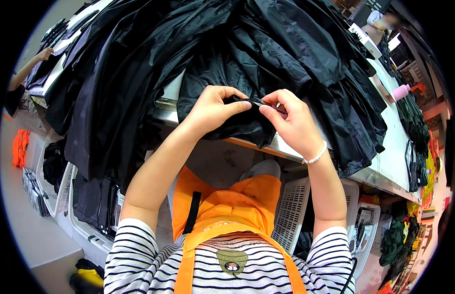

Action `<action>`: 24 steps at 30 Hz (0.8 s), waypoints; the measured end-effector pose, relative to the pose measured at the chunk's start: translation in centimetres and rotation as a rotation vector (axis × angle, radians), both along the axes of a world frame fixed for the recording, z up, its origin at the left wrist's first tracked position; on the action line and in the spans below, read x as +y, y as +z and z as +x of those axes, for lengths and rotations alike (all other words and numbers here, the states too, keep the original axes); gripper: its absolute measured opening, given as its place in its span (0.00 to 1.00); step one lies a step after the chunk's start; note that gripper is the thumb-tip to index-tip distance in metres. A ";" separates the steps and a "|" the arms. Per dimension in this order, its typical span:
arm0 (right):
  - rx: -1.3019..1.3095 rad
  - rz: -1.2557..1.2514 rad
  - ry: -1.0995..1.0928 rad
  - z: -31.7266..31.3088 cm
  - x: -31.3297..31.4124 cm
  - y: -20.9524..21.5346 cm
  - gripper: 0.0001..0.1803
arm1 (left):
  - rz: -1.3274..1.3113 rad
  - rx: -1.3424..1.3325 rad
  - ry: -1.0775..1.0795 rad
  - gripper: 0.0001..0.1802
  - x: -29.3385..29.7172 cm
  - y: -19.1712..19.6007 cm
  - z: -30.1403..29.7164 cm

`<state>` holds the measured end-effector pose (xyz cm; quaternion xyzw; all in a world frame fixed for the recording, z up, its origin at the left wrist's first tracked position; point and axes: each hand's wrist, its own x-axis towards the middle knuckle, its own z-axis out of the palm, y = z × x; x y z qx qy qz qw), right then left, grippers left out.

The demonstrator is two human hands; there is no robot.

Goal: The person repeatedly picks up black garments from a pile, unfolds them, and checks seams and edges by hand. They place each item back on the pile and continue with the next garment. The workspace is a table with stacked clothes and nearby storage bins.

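Note:
My left hand point(215, 110) pinches a fold of black garment fabric point(232, 63) between thumb and forefinger, near the table's front edge. Close against it, my right hand point(293, 122) is closed on a slim dark tool point(281, 111). A thin, pale, shiny tip shows between the two thumbs, touching or nearly touching the pinched fold. The tool's exact kind is too small and too covered by my fingers to tell. The smooth, creased black cloth spreads in a large heap over the table and hangs down over its front edge.
White baskets point(291, 210) stand below the table, some holding dark folded cloth point(92, 203). A pink thread cone point(400, 92) sits on the white table to the right. Another person's hand point(43, 54) is at the far left; a person point(379, 24) is at the far right.

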<state>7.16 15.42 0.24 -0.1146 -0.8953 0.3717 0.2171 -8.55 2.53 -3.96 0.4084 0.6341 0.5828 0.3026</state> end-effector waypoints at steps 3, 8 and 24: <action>0.043 0.034 0.024 -0.7 -0.2 -0.7 0.09 | 0.026 0.003 -0.010 0.11 0.1 -0.7 -0.1; 0.070 0.071 0.027 -1.2 -0.4 -0.8 0.08 | 0.017 -0.003 -0.021 0.11 -0.1 -0.3 -0.1; 0.018 -0.148 -0.014 -1.7 0.1 -1.0 0.09 | 0.021 -0.019 0.007 0.14 0.0 -1.0 -0.4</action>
